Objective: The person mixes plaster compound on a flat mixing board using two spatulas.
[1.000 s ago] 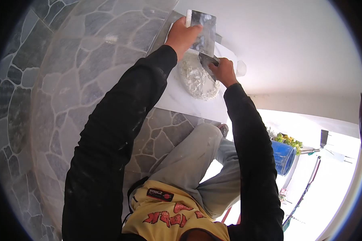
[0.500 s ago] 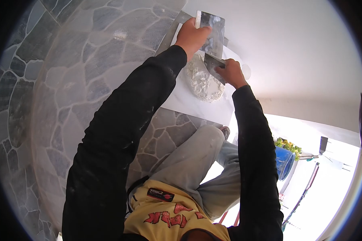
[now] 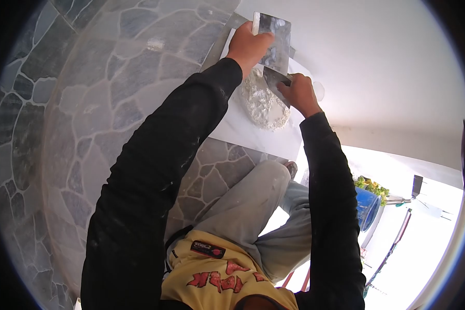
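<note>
My left hand (image 3: 248, 45) is closed around a wide rectangular plastering blade (image 3: 277, 44). Smears of putty mark its grey steel face, and a pale strip runs along the edge by my fingers. Lower and to the right, my right hand (image 3: 300, 94) grips a smaller putty knife (image 3: 275, 81), its handle mostly hidden in the fingers. The knife's dark blade meets the lower edge of the wide blade in this view and overlaps the putty. That mound of white, lumpy putty (image 3: 263, 111) lies spread on a white marble-look slab (image 3: 230, 127) below both hands.
A smooth white wall (image 3: 377, 62) rises close on the right. Grey stone paving (image 3: 139, 77) with pale joints covers the left side. My bent knee (image 3: 271, 175) is near the slab's lower edge. A blue barrel (image 3: 367, 207) stands at lower right beside a leafy plant (image 3: 374, 189).
Both hands and their tools have shifted very slightly to the right in view. The smaller blade has tilted a little against the wide one. Both grips are kept.
</note>
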The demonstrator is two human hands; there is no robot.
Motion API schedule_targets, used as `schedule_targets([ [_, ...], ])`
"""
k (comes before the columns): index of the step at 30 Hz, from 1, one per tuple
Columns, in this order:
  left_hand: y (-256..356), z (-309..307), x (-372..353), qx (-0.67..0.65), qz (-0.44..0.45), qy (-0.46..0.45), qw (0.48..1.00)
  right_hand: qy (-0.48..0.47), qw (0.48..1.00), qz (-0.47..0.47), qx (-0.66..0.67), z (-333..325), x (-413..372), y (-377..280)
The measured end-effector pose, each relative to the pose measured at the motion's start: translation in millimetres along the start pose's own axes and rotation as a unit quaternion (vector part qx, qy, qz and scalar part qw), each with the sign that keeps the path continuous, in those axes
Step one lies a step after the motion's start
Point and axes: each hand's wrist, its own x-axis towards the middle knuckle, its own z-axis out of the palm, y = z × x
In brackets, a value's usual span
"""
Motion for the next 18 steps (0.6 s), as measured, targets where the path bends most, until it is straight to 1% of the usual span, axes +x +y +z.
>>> schedule_targets([
  [1,-0.1,0.7,-0.2,-0.001,-0.001,-0.005,1.000,-0.005,1.000,-0.003,0.027,-1.6,1.6,-4.5],
  [2,0.4,-0.9,-0.3,-0.026,-0.017,-0.015,0.999,-0.002,1.000,0.001,0.026,3.4,0.0,-7.9],
  [4,4.5,0.3,-1.4,-0.049,-0.032,-0.025,0.998,0.046,0.999,0.008,0.014,20.3,-1.2,-14.1],
  [5,7.0,0.4,-2.8,-0.046,-0.029,-0.020,0.998,0.027,0.999,0.014,0.028,27.1,-4.2,-15.8],
  [6,6.9,-1.1,-2.7,-0.042,-0.026,-0.013,0.999,0.027,0.999,0.012,0.029,30.7,-4.3,-11.7],
  [8,1.8,-2.5,3.2,-0.018,-0.009,-0.003,1.000,0.005,0.999,-0.025,-0.035,31.2,-1.9,-0.6],
  [10,-1.0,-4.3,3.3,0.005,0.002,0.008,1.000,-0.019,0.999,-0.023,-0.038,19.5,-2.2,-4.2],
  [12,-0.8,-2.5,3.9,0.011,-0.013,0.002,1.000,0.006,0.999,-0.020,-0.029,10.0,-4.3,-9.3],
  [13,2.7,-1.8,1.7,0.011,-0.014,0.000,1.000,0.003,1.000,0.000,-0.031,-0.2,-8.9,-25.8],
  [14,6.1,-1.5,-1.5,-0.005,-0.023,-0.001,1.000,0.004,0.999,0.003,-0.032,4.6,-10.2,-29.9],
  [16,6.9,-0.8,-3.8,-0.022,-0.032,-0.004,0.999,0.029,0.999,-0.029,0.013,16.3,-13.1,-31.2],
  [17,8.3,-1.6,-3.4,-0.031,-0.029,-0.009,0.999,0.006,1.000,-0.021,-0.011,24.4,-14.1,-26.4],
  [18,6.6,-2.5,-1.3,-0.040,-0.027,-0.013,0.999,0.006,1.000,-0.020,-0.011,26.4,-13.9,-21.4],
])
